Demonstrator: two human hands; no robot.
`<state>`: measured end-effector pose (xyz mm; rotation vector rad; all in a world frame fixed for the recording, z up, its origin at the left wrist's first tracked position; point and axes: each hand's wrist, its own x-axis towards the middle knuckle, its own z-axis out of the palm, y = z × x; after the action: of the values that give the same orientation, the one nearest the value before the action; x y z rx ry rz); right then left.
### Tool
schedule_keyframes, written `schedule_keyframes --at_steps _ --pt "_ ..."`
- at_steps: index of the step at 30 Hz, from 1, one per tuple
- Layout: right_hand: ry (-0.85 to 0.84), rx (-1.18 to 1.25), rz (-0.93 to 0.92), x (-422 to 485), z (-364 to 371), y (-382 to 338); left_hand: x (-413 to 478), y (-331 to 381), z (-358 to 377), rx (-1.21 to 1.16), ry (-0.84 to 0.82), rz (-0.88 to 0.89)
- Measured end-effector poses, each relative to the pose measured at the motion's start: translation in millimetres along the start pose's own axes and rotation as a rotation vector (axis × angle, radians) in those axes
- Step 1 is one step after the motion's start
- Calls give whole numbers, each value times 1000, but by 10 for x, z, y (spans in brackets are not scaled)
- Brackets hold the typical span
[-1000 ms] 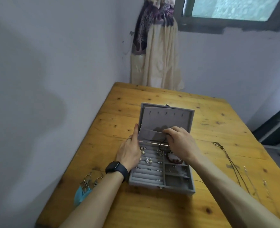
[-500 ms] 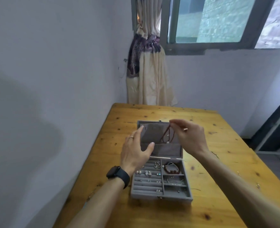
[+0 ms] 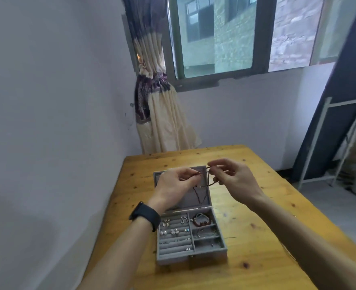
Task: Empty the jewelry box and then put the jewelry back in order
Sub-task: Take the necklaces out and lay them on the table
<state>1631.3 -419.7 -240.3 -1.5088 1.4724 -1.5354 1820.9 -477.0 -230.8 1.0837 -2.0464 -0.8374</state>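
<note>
A grey jewelry box [image 3: 190, 258] lies open on the wooden table [image 3: 256, 237], its lid [image 3: 185, 199] raised at the back. Several small earrings and rings [image 3: 174, 231] sit in its ring rolls, and a red bead bracelet [image 3: 201, 220] lies in the top right compartment. Above the lid, my left hand [image 3: 173, 185] and my right hand [image 3: 233, 178] each pinch a dark red beaded necklace [image 3: 207, 181] and hold it stretched between them. Its loop hangs down in front of the lid.
The table stands against a grey wall on the left. A tied curtain [image 3: 162, 122] and a window [image 3: 225, 38] are behind it. A white metal rack [image 3: 327, 143] stands at the right, beyond the table edge.
My right hand lifted the necklace out of the box and up. My left hand left the lid and took hold of the necklace too. The camera tilted upward.
</note>
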Motion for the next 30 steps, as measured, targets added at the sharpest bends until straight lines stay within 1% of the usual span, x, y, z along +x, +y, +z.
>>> schedule_keyframes --at_steps 3,6,8,11,13,16,18,22,24,26,28,30 --pt "-72 75 96 -214 -158 33 17 77 -54 42 -80 7" --pt "-114 74 127 -397 -266 115 15 134 7 78 -187 -24" --pt "-121 33 149 -502 -326 187 6 149 100 157 -214 -24" --pt "-167 -86 176 -652 -406 276 -22 147 261 277 -220 8" --pt "-197 -103 190 -747 -473 302 -35 185 374 272 -226 15" --pt "-198 -38 217 -879 -583 325 -8 308 524 206 -188 24" --pt "-199 15 237 -959 -646 366 51 377 611 218 -145 42" --pt "-230 -3 234 -1084 -737 469 151 518 800 278 -118 86" --pt "-248 -73 225 -1136 -777 532 185 641 899 171 -131 46" --pt "-234 -180 217 -1189 -827 612 240 764 973 -62 -167 -74" --pt "-229 -232 219 -1257 -871 679 312 846 1012 -249 -190 -175" --pt "-223 -270 222 -1348 -897 754 392 874 1035 -351 -181 -226"
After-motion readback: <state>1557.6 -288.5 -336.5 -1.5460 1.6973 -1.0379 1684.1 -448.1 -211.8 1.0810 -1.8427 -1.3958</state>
